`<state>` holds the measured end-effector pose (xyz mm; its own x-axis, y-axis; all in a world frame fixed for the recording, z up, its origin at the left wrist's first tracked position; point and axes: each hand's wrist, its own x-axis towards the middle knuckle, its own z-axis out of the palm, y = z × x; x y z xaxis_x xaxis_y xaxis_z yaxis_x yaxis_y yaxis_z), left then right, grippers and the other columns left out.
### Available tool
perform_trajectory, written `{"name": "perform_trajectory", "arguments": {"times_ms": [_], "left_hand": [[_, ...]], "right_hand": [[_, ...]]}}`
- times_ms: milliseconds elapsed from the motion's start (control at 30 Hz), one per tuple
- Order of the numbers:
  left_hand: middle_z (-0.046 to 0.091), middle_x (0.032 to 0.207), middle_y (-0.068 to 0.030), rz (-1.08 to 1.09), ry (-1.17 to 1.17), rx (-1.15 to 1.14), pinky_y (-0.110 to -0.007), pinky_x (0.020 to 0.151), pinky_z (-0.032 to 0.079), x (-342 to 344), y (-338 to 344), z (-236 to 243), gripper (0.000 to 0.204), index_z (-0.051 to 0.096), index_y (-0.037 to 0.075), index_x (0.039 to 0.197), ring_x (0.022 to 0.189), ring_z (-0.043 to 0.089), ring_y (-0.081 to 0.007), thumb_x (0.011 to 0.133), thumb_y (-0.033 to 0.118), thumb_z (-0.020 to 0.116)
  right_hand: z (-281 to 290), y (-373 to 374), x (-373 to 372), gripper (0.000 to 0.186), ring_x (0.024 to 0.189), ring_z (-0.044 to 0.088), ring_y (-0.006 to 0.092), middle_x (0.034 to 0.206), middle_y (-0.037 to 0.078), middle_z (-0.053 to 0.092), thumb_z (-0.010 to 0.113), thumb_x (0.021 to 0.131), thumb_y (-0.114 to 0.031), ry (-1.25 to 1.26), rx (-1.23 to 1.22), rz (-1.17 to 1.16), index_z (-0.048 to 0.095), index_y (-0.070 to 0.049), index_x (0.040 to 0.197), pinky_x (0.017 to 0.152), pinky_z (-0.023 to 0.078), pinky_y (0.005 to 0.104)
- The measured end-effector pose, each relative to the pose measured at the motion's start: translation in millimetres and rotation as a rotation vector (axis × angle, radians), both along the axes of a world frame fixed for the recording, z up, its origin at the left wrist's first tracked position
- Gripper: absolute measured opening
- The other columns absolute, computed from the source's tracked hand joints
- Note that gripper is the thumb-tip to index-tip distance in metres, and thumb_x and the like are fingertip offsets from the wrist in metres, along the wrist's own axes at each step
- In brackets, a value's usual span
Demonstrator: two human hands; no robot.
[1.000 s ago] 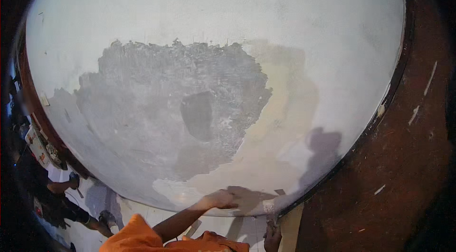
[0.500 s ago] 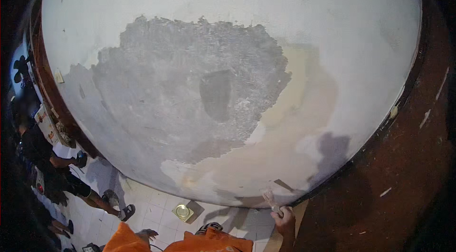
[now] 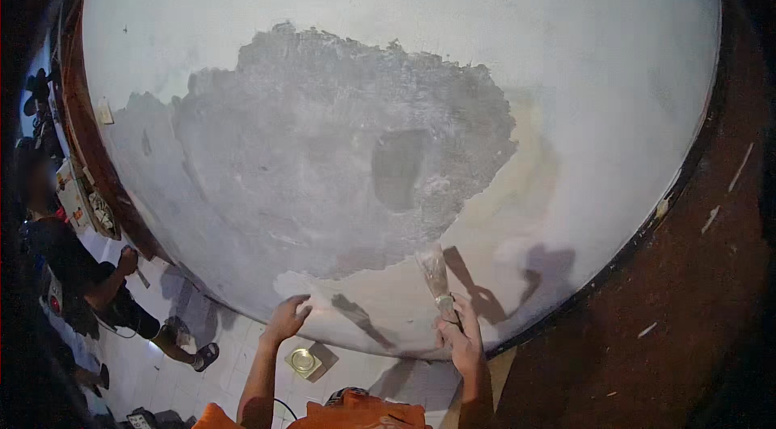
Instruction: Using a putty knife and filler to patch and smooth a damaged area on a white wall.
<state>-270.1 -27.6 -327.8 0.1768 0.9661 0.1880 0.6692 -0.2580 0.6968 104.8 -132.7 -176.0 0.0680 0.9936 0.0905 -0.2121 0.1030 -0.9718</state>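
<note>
My right hand [image 3: 459, 333] is closed around the handle of a putty knife [image 3: 432, 269], whose pale, smeared blade points up at the lower edge of a rough grey patch [image 3: 323, 170] on the white wall [image 3: 606, 41]. A cream area borders the patch on the right and below. My left hand [image 3: 287, 317] is open, fingers apart and empty, over the wall's lower part; whether it touches the wall I cannot tell. Shadows of hand and tool fall on the wall.
A square metal tin [image 3: 303, 361] sits on the white tiled floor [image 3: 242, 364] below the wall. At the left a person in dark clothes [image 3: 65, 259] stands holding a small tool. A brown surface [image 3: 663, 332] with pale streaks borders the wall at right.
My right hand has raised the putty knife from below the wall's edge to the patch. My left hand has moved left and now shows open. The other person's hand has risen slightly.
</note>
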Motion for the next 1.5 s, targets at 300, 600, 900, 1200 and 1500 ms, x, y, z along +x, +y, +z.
{"name": "perform_trajectory", "arguments": {"times_ms": [300, 600, 900, 1200, 1500], "left_hand": [[0.042, 0.147, -0.0161, -0.581, 0.373, 1.004, -0.052, 0.115, 0.032, 131.4, 35.0, 269.9, 0.052, 0.057, 0.01, 0.13, 0.139, 0.039, -0.0315, 0.08, 0.02, 0.071], [0.062, 0.106, -0.007, -1.038, 0.037, 1.372, -0.043, 0.104, 0.046, 183.9, 78.0, 349.8, 0.022, 0.059, 0.007, 0.094, 0.106, 0.061, -0.0235, 0.075, 0.017, 0.068], [0.053, 0.086, -0.0104, -1.418, 0.141, 1.082, -0.042, 0.077, 0.047, 206.6, 131.4, 398.5, 0.035, 0.054, 0.005, 0.082, 0.087, 0.053, -0.0312, 0.062, 0.029, 0.069], [0.055, 0.074, -0.007, -1.36, 0.032, 1.298, -0.038, 0.071, 0.047, 215.9, 137.3, 436.4, 0.016, 0.057, 0.007, 0.071, 0.079, 0.055, -0.0272, 0.075, 0.021, 0.064], [0.058, 0.079, -0.0053, -1.164, 0.114, 1.609, -0.035, 0.07, 0.054, 220.4, 126.5, 408.3, 0.015, 0.064, 0.007, 0.082, 0.078, 0.062, -0.0224, 0.078, 0.022, 0.067]], "right_hand": [[104.9, 30.3, -47.3, 0.058, 0.063, 0.055, 0.0145, 0.097, 0.014, 0.06, 0.055, 0.091, -0.01, -0.014, 0.096, 0.099, 0.022, -0.007, 0.139, 0.055, 0.047, 0.0294], [152.7, 16.1, -65.2, 0.066, 0.05, 0.055, 0.0202, 0.099, 0.021, 0.054, 0.058, 0.084, -0.011, 0.008, 0.036, -0.028, 0.023, -0.002, 0.139, 0.042, 0.049, 0.0283], [179.0, 59.0, -36.4, 0.02, 0.095, 0.06, 0.0226, 0.095, 0.003, 0.06, 0.067, 0.086, -0.034, -1.616, 1.247, -0.069, 0.063, -0.015, 0.084, 0.09, 0.051, 0.0492], [234.3, 122.2, -15.2, 0.013, 0.068, 0.058, 0.02, 0.072, 0.004, 0.054, 0.065, 0.082, -0.016, -1.506, 1.836, 0.347, 0.06, -0.008, 0.073, 0.061, 0.052, 0.0315], [260.1, 147.5, -32.1, 0.016, 0.061, 0.056, 0.0188, 0.065, 0.002, 0.049, 0.069, 0.078, -0.013, -1.44, 1.97, 0.239, 0.058, -0.009, 0.068, 0.053, 0.049, 0.0317]]}}
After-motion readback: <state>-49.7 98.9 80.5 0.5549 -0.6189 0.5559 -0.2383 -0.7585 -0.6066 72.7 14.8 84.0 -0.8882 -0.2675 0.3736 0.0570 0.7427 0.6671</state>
